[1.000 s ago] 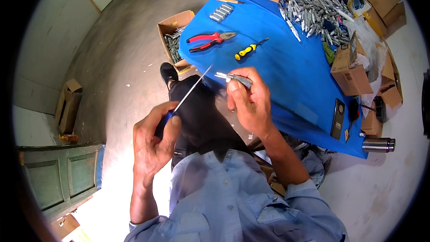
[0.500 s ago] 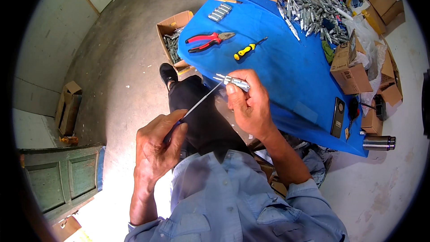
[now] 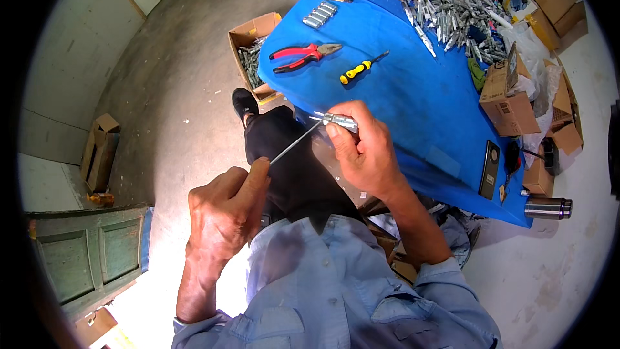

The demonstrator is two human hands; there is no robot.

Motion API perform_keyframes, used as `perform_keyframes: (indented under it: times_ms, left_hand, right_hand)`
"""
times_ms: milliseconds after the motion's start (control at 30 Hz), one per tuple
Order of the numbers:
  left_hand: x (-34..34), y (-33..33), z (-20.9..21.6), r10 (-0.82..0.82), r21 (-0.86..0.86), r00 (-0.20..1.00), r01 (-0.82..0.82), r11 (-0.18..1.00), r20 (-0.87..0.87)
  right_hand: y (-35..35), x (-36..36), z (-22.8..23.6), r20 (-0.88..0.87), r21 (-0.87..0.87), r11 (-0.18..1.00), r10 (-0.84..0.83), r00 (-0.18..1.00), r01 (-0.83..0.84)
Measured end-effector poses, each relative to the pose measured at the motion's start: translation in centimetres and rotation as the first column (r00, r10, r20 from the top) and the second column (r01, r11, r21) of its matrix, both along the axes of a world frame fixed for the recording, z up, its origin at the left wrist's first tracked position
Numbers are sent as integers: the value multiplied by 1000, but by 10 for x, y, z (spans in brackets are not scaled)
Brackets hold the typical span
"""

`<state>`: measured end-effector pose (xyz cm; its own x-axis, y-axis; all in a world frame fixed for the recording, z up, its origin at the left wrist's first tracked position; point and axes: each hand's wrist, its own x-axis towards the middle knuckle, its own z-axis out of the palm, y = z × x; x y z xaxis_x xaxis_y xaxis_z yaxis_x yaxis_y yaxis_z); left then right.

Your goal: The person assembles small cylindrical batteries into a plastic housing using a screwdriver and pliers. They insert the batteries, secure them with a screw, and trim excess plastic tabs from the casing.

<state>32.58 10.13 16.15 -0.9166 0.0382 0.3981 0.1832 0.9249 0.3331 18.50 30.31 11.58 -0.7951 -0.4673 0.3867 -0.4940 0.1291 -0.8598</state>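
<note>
Left hand point(image 3: 225, 210) closed round a long screwdriver point(image 3: 294, 145) (its handle hidden from view), I pinch a small silver metal part point(image 3: 342, 121) in my right hand point(image 3: 368, 158), beside the near edge of the blue table point(image 3: 413, 103). The tip seems to touch the part: sliding off smooth metal, it could jab my right hand. Pliers point(image 3: 306, 57) and a yellow screwdriver point(image 3: 354, 74) lie beyond; open floor point(image 3: 184, 84) leaves my left arm room.
</note>
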Motion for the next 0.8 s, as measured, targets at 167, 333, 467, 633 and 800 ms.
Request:
perform_keyframes:
  times_ms: [167, 333, 467, 633, 800]
  left_hand:
    - [1, -10, -16, -82, -171, 994, 68, 983, -79]
    - [2, -20, -26, -133, -218, 985, 107, 970, -112]
    - [1, -23, -32, -151, -202, 979, 122, 972, -135]
    - [-6, -15, -39, -104, 330, 982, 150, 932, -155]
    - [-39, -6, -32, 66, 463, 992, -110, 880, 111]
  right_hand:
    - [13, -9, 10, 421, -24, 979, 193, 886, -202]
    - [17, -14, 10, 579, -188, 938, 345, 738, -291]
    - [19, -17, 10, 619, -194, 928, 366, 694, -317]
    - [19, -22, 6, 688, -150, 967, 250, 681, -204]
    - [40, -42, -7, 631, -86, 994, 2, 776, 68]
